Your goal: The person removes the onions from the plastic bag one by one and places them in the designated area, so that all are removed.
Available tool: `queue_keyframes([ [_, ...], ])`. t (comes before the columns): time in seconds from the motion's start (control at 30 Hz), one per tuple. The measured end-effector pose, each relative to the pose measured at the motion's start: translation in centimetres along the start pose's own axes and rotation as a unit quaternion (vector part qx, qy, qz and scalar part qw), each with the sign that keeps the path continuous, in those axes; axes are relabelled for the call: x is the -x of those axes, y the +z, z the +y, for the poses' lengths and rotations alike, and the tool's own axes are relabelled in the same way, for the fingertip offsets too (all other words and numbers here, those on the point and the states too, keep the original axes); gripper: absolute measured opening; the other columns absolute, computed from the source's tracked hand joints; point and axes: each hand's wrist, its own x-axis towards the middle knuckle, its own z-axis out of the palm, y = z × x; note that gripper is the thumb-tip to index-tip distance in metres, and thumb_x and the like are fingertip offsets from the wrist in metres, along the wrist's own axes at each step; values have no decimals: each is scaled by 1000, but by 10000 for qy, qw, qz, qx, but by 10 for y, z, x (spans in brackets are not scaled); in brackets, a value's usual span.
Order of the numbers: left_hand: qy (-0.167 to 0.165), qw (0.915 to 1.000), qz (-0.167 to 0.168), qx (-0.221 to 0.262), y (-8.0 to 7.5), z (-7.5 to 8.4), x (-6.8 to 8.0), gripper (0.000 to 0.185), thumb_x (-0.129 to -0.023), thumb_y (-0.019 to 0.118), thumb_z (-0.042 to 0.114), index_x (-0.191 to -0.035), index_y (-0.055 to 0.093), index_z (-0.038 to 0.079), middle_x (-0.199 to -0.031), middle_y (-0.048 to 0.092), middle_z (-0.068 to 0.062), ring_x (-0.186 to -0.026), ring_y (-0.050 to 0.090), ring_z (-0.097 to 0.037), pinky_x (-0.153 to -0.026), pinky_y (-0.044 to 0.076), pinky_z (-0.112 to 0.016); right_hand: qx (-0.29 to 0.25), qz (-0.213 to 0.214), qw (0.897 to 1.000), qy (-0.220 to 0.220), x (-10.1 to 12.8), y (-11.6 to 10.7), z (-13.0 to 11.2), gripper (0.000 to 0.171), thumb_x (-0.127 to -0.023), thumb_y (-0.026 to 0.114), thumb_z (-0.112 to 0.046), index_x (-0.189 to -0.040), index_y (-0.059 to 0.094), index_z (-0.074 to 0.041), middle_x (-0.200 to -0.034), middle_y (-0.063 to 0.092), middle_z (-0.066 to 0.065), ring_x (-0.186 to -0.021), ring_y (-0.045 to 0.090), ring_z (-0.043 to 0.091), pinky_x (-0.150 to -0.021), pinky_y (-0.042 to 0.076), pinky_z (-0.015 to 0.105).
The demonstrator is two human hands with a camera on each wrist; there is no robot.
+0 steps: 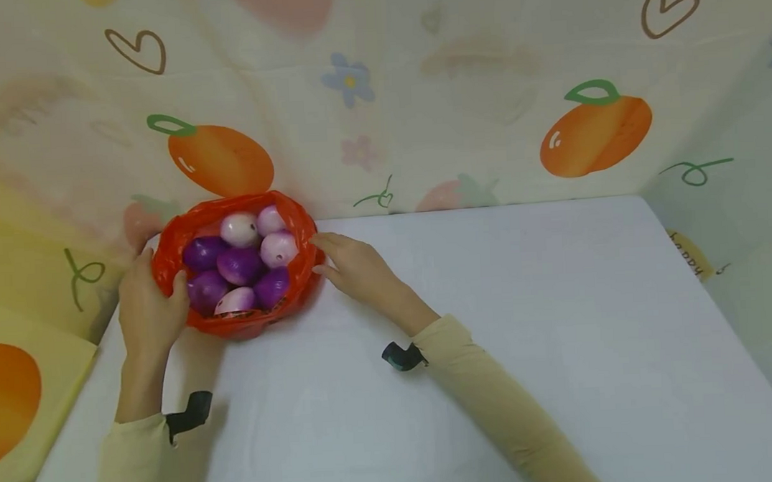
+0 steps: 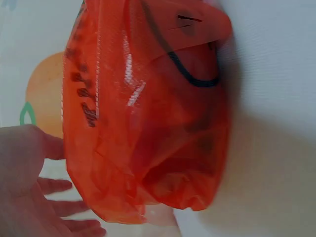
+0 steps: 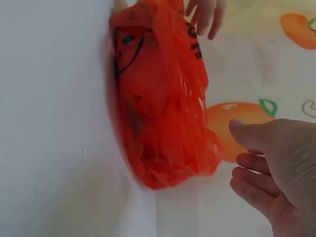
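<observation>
A red plastic bag (image 1: 306,295) sits at the far left of the white table, its mouth spread wide and rim rolled out. Inside lie several round, shiny onions, some deep purple (image 1: 240,266), others pale pink (image 1: 278,249). My left hand (image 1: 148,302) is at the bag's left side, thumb by the rim; in the left wrist view its fingers (image 2: 66,207) are spread and fairly straight beside the red plastic. On the opposite side, my right hand (image 1: 358,267) has its fingertips at the right rim. The right wrist view shows that hand (image 3: 276,168) with loosely bent fingers, nothing between them.
The white tabletop (image 1: 494,337) stretches to the right and front of the bag. Close behind the bag hangs a pale cloth backdrop (image 1: 459,137) printed with oranges, hearts and flowers. A yellow printed cloth (image 1: 56,385) borders the table's left edge.
</observation>
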Motion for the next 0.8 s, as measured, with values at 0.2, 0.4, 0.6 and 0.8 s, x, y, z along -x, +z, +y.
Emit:
queue_keyframes([
  [0.2, -1212, 9919, -327, 212, -4, -13, 2, 67, -97, 47, 24, -152, 22, -5, -151, 30, -32, -137, 29, -51, -113, 20, -61, 259, -16, 9993, -263, -16, 9, -18, 44, -97, 62, -22, -136, 56, -3, -136, 58, 10, -128, 52, 20, -108, 37, 25],
  [0.4, -1776, 9811, -615, 466, -6, -21, 7, 66, -99, 46, 26, -153, 21, -4, -153, 30, -30, -132, 37, -50, -110, 30, -58, 278, -183, 9987, -377, -33, 20, -32, 39, -96, 64, -24, -130, 60, -6, -126, 65, 5, -117, 59, 16, -102, 42, 20],
  [0.6, -2111, 9714, -611, 897, -2, -23, 7, 62, -99, 49, 28, -154, 29, 6, -151, 40, -19, -119, 53, -37, -90, 50, -22, 193, -423, 9978, -470, -42, 28, -43, 40, -95, 65, -28, -130, 61, -7, -127, 64, 2, -120, 57, 12, -103, 38, 15],
  [0.8, -2250, 9631, -653, 1327, 1, -24, 9, 60, -100, 51, 26, -153, 32, 8, -149, 43, -19, -100, 53, -17, -69, 42, -4, 505, -800, 9949, -356, -44, 36, -54, 47, -95, 64, -34, -136, 57, -10, -134, 60, 1, -124, 53, 11, -104, 37, 16],
])
